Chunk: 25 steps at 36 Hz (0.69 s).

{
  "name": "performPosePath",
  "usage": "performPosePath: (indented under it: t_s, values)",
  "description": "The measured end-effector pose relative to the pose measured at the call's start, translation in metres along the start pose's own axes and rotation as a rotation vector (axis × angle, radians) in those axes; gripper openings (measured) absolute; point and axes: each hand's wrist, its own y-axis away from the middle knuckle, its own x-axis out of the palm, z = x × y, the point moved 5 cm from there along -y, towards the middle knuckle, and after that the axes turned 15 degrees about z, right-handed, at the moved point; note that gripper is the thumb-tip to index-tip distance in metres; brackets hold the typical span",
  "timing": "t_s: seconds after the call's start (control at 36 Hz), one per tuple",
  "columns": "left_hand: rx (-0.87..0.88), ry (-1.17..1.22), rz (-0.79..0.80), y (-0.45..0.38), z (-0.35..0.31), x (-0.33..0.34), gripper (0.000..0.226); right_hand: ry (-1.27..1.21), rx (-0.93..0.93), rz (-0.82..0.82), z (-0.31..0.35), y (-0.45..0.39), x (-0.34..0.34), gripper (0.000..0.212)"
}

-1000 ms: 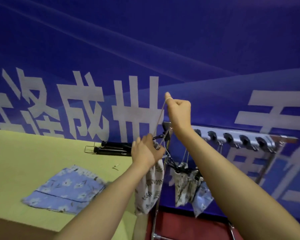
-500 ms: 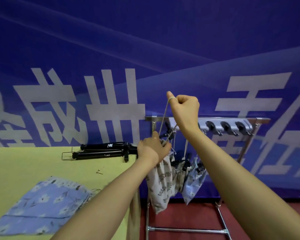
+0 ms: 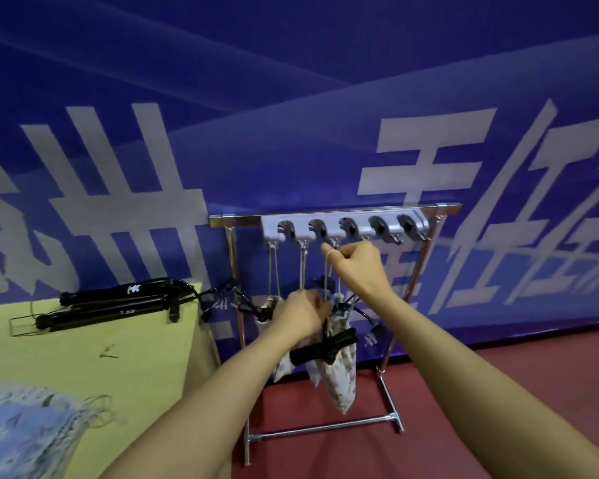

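— Floral drawstring pouch [image 3: 341, 378]: where?
— Hangs by its cord [image 3: 326, 271] before the metal rack [image 3: 325, 426], just under the grey hook rail [image 3: 270, 227]
— Grips?
— Cord looped over the forefinger of the curled right hand [image 3: 355, 267], near the third hook; pouch neck clenched in the left hand [image 3: 300, 314], above a black handle [image 3: 322, 347]
— Around?
— Black tripod [image 3: 118, 302] on the yellow-green table [image 3: 135, 357], leftward

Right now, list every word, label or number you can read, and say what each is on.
"卅": large white character on the banner, left of the rack, as best it reads.
"任": banner, far right, partly cut off by the frame edge.
Other banner characters: cut off, hidden or blurred, so not readable.
White logo on the black case: too small to read.
Numbers: none visible.
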Motion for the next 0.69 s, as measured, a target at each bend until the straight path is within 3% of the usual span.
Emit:
performPosePath:
  t_s: [0.08, 0.39, 0.69]
  values:
    - [0.054, 0.076, -0.045, -0.012, -0.015, 0.01, 0.028, 0.026, 0.037, 0.034, -0.026, -0.003, -0.011, 0.061]
    - [0.073, 0.292, -0.104, -0.093, -0.086, 0.054, 0.032, 0.029, 0.154, 0.177, -0.135, -0.031, -0.07, 0.064]
    - [0.03, 0.549, -0.316, -0.146, -0.108, 0.036, 0.02, 0.011, 0.182, 0.216, -0.177, -0.089, -0.1, 0.017]
